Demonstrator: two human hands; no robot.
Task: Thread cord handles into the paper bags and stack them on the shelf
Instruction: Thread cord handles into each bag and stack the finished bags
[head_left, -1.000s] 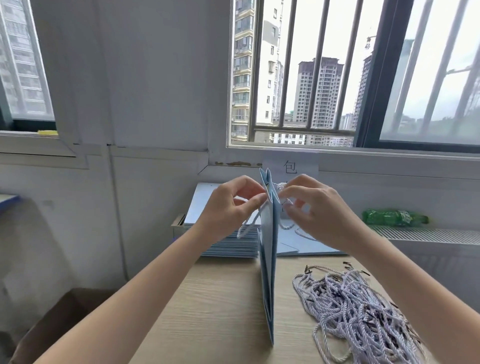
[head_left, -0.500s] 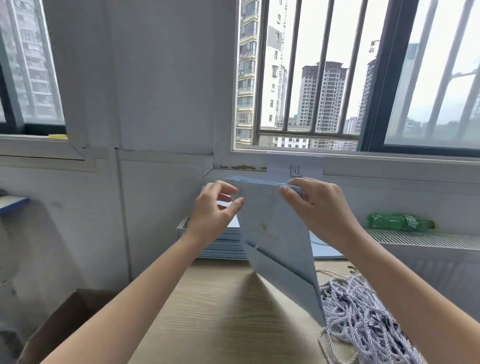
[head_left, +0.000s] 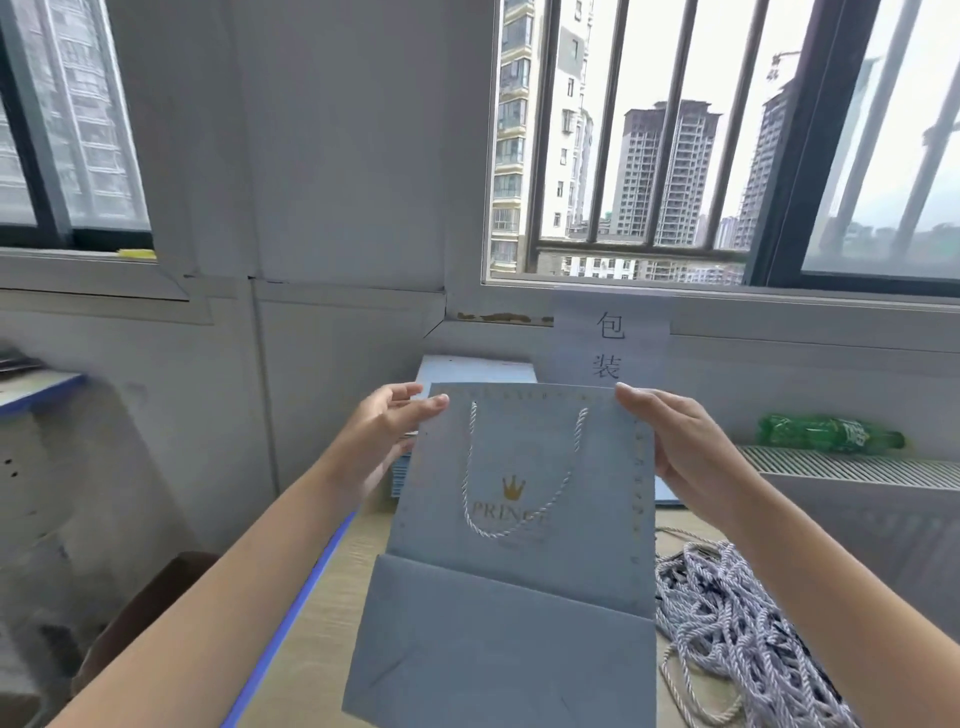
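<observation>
Blue paper bag (head_left: 524, 519) flat between left hand (head_left: 387, 431) and right hand (head_left: 680, 447) grips.

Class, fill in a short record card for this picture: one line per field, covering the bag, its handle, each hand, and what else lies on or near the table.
Bag: light blue paper bag, flat, held upright, crown logo facing the camera
Handle: white cord handle threaded, hanging in a loop down the front
Left hand: pinches the top left corner
Right hand: grips the top right edge
Table: loose cords piled at right
Behind: stack of flat bags; green bottle
</observation>
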